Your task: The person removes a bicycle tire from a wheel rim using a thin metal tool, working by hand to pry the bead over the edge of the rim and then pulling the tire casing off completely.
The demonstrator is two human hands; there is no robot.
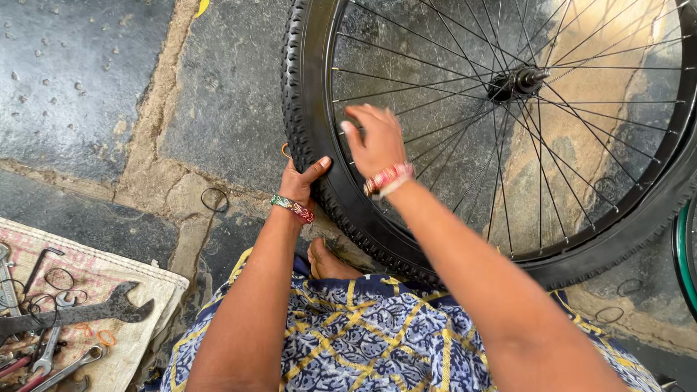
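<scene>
A black bicycle wheel (348, 210) with a knobby tyre, thin spokes and a central hub (517, 81) lies tilted on the stone floor in front of me. My left hand (301, 181) grips the tyre's outer edge at its left side, thumb over the tread. My right hand (374, 139) hovers over the rim and spokes just inside the tyre, fingers slightly spread, holding nothing that I can see. Both wrists wear beaded bands. My bare foot (327, 261) rests under the tyre's near edge.
A cloth mat (138, 334) at the lower left carries a large dark wrench (80, 312), smaller spanners (62, 363) and wire rings. Part of another wheel with a green rim (686, 254) shows at the right edge. Patterned blue and yellow cloth (377, 334) covers my lap.
</scene>
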